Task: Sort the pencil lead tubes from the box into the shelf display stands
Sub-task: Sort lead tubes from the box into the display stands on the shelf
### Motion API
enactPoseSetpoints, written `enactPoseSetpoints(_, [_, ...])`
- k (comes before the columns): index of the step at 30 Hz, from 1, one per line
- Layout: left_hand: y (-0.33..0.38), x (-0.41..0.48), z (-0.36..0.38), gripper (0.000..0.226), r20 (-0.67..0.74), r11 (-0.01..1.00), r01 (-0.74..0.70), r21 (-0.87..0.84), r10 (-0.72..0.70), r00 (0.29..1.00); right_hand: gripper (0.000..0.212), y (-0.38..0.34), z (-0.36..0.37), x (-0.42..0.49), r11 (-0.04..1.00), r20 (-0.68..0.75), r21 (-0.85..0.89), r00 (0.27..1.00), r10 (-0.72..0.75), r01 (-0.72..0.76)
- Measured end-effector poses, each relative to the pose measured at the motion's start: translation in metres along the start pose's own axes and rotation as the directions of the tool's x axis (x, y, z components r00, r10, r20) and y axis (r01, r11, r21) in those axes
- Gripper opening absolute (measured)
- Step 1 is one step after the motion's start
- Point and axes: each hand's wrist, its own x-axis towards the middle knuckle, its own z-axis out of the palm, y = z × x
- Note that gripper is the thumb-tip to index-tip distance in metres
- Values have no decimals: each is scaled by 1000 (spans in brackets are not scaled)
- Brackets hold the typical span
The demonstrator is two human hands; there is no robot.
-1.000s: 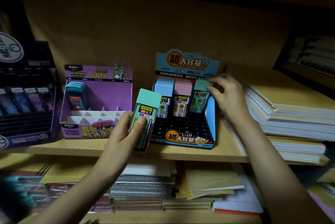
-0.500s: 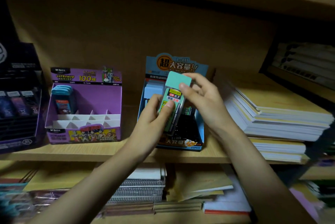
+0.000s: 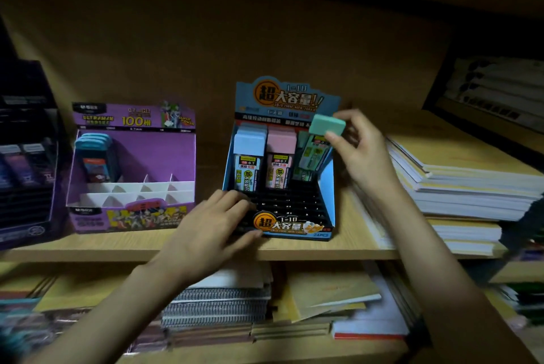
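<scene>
One green tube (image 3: 325, 125), pinched in the right grip (image 3: 363, 154), is best lowered squarely below; stand (image 3: 282, 95) steadied by flat-fingered left grip (image 3: 210, 225).

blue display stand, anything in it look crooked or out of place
Only the green-capped tube in the stand's right column: it leans right while the blue tube and pink tube stand straight. The right hand pinches its cap, so it looks not yet seated.

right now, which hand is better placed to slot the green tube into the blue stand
Right. The right hand pinches the green tube by its cap at the right column of the blue stand. The left hand holds no tube; it rests on the stand's front, probably steadying it.
</scene>
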Motion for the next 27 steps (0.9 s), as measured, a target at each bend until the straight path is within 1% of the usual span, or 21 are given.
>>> enactPoseSetpoints(3, [-2, -1, 4, 62, -34, 999, -10, -48, 9, 999, 20, 14, 5, -4, 999, 98, -54, 995, 7, -1])
enactPoseSetpoints(7, [-4, -3, 9, 53, -65, 997, -23, -77, 18, 998, 30, 20, 1, -4, 999, 133, 34, 991, 16, -21])
enactPoseSetpoints(10, [-5, -4, 12, 49, -78, 997, -30, -75, 24, 997, 35, 21, -1, -3, 999, 199, 18, 979, 40, -44])
enactPoseSetpoints(11, [-6, -5, 13, 48, -80, 997, -28, -74, 22, 997, 37, 22, 1, -3, 998, 204, 13, 978, 51, -55])
enactPoseSetpoints(13, [-6, -5, 15, 47, -84, 997, -24, -77, 18, 996, 37, 23, 5, -4, 997, 166, 15, 984, 66, -69])
enactPoseSetpoints(14, [-7, -6, 15, 47, -87, 997, -26, -76, 19, 996, 34, 24, 7, -4, 998, 125, -40, 991, 43, -38])
enactPoseSetpoints(15, [-7, -6, 15, 46, -93, 997, -32, -69, 25, 995, 29, 25, 9, -4, 988, 87, -156, 996, -5, 19])
enactPoseSetpoints(17, [-6, -7, 15, 44, -117, 998, -57, -30, 53, 992, 24, 30, 13, -4, 903, 60, -410, 992, -110, 125])
enactPoseSetpoints(18, [-6, -7, 15, 44, -125, 998, -67, -7, 66, 990, 24, 31, 14, -3, 868, 52, -479, 991, -124, 133])
enactPoseSetpoints(21, [-4, -9, 14, 44, -133, 998, -68, 11, 69, 989, 23, 27, 16, -3, 850, 25, -518, 995, -97, 96])
enactPoseSetpoints(23, [-2, -9, 12, 43, -117, 998, -59, -13, 57, 991, 24, 20, 14, -3, 842, 34, -533, 996, -77, 84])
enactPoseSetpoints(25, [0, -11, 7, 40, -108, 997, -32, -71, 24, 994, 24, 6, 14, -8, 840, 47, -534, 995, -85, 97])
enactPoseSetpoints(27, [4, -21, 1, 36, -130, 994, -24, -107, 10, 991, 23, -15, 17, -17, 860, 74, -492, 991, -112, 134])
